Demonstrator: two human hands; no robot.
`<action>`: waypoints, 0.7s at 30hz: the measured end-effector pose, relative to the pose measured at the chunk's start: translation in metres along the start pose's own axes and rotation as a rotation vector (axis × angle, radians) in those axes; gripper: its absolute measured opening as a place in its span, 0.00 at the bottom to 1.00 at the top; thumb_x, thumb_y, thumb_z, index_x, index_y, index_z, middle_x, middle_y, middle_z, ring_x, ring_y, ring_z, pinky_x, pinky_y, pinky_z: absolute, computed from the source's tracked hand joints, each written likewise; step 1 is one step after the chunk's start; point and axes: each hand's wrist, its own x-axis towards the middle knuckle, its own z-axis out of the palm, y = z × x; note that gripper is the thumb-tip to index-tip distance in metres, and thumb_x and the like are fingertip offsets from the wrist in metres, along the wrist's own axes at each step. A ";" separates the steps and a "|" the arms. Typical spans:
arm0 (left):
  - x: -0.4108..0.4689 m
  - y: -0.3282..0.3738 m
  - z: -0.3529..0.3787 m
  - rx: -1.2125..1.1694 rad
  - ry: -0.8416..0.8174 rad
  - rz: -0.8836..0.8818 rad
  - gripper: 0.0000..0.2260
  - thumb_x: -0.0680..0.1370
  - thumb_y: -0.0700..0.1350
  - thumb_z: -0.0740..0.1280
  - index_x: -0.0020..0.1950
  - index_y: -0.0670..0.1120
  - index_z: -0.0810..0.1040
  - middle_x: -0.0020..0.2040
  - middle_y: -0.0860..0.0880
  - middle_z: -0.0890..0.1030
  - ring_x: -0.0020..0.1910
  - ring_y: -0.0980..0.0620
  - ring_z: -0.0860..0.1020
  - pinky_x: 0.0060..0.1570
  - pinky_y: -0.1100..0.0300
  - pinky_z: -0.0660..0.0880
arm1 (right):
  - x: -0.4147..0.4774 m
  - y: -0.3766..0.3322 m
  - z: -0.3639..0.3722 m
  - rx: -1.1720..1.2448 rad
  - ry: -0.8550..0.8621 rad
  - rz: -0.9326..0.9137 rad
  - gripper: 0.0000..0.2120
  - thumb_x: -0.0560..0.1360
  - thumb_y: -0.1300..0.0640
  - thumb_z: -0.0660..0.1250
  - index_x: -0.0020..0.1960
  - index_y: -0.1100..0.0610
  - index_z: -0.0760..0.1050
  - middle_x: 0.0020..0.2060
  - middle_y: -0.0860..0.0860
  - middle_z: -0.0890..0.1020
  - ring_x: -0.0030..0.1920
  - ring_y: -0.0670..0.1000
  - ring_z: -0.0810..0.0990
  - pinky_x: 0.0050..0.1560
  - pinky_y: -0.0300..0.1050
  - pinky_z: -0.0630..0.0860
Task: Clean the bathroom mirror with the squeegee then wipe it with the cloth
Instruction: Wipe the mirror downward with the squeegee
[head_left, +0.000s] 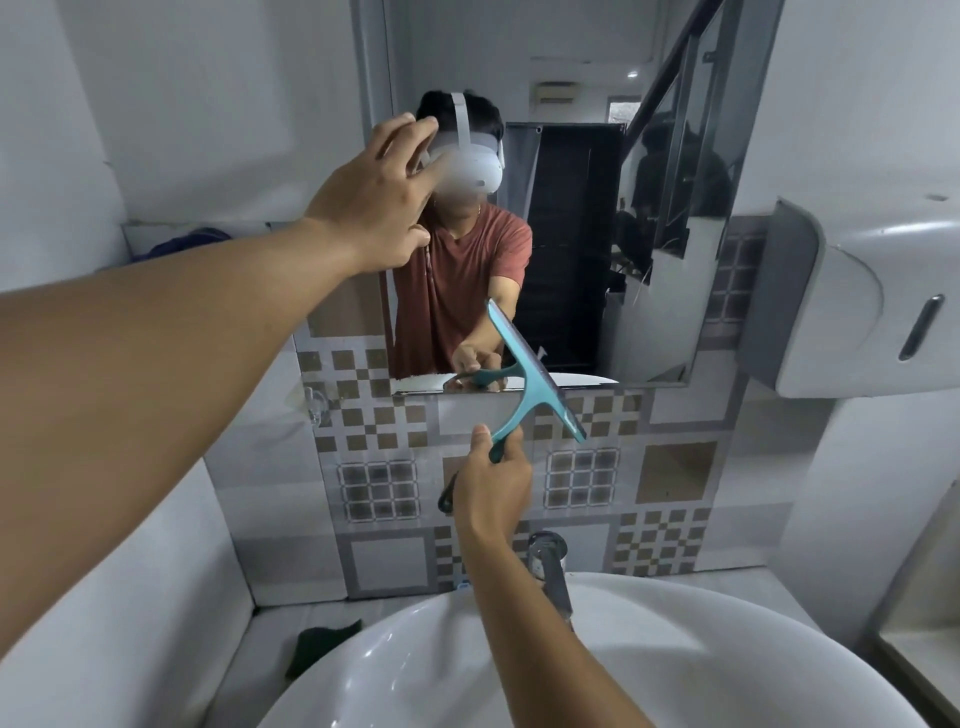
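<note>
The bathroom mirror (582, 218) hangs on the tiled wall above the sink. My left hand (379, 197) is raised with fingers spread, flat against or just at the mirror's upper left part, holding nothing. My right hand (493, 488) grips the handle of a teal squeegee (535, 374). Its blade is tilted and crosses the mirror's lower edge. A dark green cloth (324, 642) lies crumpled on the ledge left of the sink. The mirror reflects a person in a red shirt.
A white sink basin (727, 649) fills the bottom, with a chrome tap (553, 577) at its back. A white and grey dispenser (852, 296) sticks out from the right wall. A blue cloth (187, 241) rests on the shelf at left.
</note>
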 end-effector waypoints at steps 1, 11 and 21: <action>0.000 0.000 0.000 0.000 0.003 -0.001 0.38 0.72 0.47 0.76 0.78 0.42 0.63 0.78 0.38 0.60 0.78 0.36 0.56 0.60 0.35 0.76 | 0.000 -0.001 0.000 0.002 0.000 -0.007 0.18 0.83 0.49 0.64 0.67 0.58 0.74 0.38 0.48 0.79 0.35 0.44 0.78 0.40 0.41 0.80; -0.019 0.010 0.024 -0.005 0.049 0.019 0.34 0.75 0.50 0.72 0.77 0.40 0.65 0.77 0.37 0.62 0.77 0.37 0.58 0.68 0.41 0.72 | -0.015 0.016 0.004 -0.109 -0.079 -0.118 0.05 0.82 0.52 0.65 0.50 0.52 0.75 0.29 0.47 0.76 0.26 0.39 0.75 0.28 0.31 0.72; -0.023 0.010 0.030 -0.019 0.069 0.030 0.33 0.75 0.49 0.71 0.77 0.41 0.66 0.76 0.38 0.64 0.77 0.38 0.60 0.68 0.44 0.72 | -0.020 0.043 0.020 -0.173 -0.072 -0.164 0.08 0.82 0.49 0.64 0.61 0.46 0.75 0.31 0.47 0.78 0.30 0.44 0.78 0.34 0.43 0.78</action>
